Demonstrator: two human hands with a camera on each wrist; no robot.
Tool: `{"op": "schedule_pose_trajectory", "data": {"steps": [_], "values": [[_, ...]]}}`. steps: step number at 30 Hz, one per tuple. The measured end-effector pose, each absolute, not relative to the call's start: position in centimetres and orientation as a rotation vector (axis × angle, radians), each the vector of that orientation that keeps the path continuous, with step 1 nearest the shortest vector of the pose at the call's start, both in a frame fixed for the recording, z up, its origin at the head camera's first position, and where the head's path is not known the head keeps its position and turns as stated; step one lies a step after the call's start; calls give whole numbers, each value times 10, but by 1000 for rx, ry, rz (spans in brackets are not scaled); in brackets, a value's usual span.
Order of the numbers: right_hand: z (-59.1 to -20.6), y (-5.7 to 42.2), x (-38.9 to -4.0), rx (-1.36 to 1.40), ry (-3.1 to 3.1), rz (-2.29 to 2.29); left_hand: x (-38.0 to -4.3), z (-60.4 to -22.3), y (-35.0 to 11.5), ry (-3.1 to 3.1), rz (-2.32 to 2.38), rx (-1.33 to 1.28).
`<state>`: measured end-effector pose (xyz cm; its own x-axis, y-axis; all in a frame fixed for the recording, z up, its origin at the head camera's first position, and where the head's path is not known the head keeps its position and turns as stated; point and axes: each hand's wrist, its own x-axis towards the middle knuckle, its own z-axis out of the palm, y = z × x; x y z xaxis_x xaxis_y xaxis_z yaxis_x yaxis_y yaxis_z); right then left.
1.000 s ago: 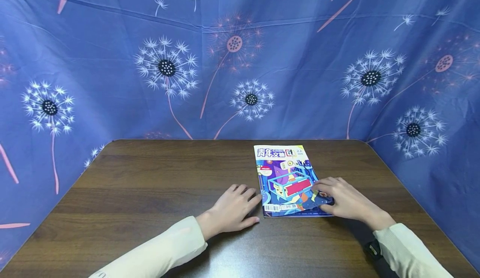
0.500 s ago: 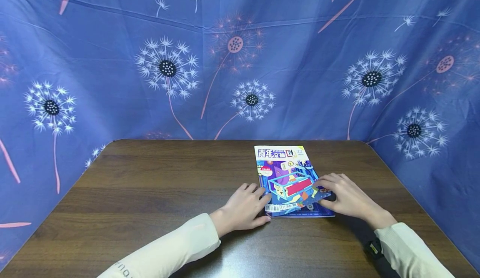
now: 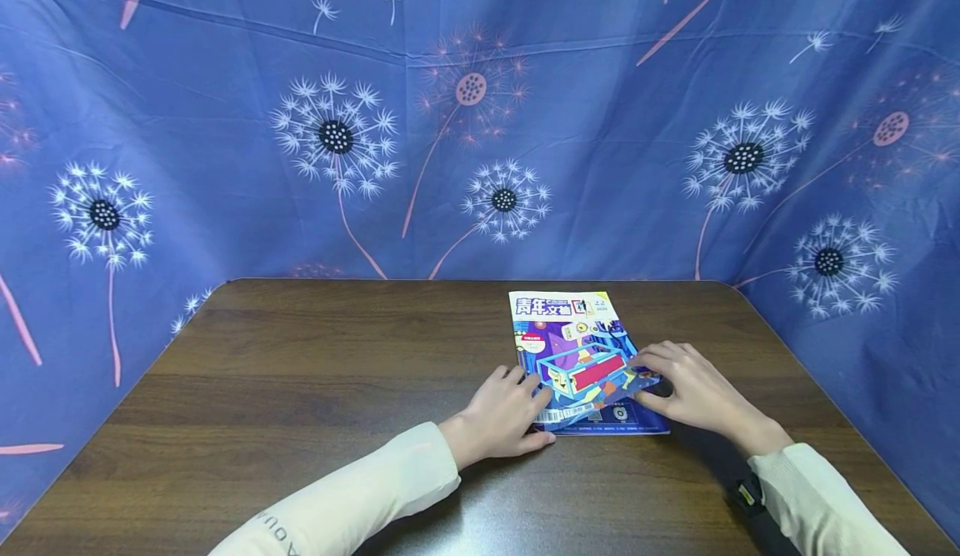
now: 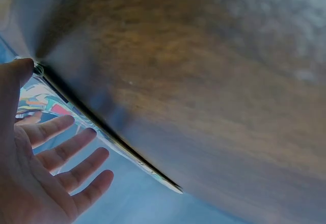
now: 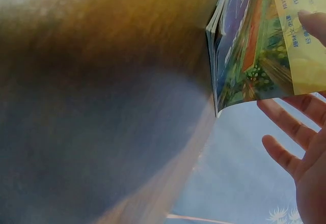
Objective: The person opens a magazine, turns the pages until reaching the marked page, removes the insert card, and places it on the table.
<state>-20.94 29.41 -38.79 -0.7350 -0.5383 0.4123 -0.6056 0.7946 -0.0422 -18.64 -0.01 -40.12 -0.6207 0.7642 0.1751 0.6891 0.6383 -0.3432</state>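
Note:
A colourful magazine lies on the wooden table, its white title band at the far end. My right hand pinches the lower right corner of its front cover between thumb and fingers. That corner is lifted and bent back, and a dark blue page shows beneath it. In the right wrist view the thumb presses on the yellow inner side of the raised cover. My left hand rests at the magazine's lower left edge, fingers over the cover. The left wrist view shows its fingers spread and loose, thumb near the magazine's corner.
The brown table reaches out to both sides of the magazine. Behind it hangs a blue cloth with printed dandelions. A dark band with a small device sits under the right sleeve.
My left hand has slid right, from beside the magazine onto its left edge. The right hand has raised the cover corner further, and more of the dark page shows.

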Motion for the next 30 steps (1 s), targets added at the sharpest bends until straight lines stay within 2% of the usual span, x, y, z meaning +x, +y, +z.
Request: {"op": "schedule_pose_trajectory", "data": {"steps": [30], "values": [[-385, 294, -211, 870, -2535, 280, -189, -399, 8, -2655, 350, -1124]]}}
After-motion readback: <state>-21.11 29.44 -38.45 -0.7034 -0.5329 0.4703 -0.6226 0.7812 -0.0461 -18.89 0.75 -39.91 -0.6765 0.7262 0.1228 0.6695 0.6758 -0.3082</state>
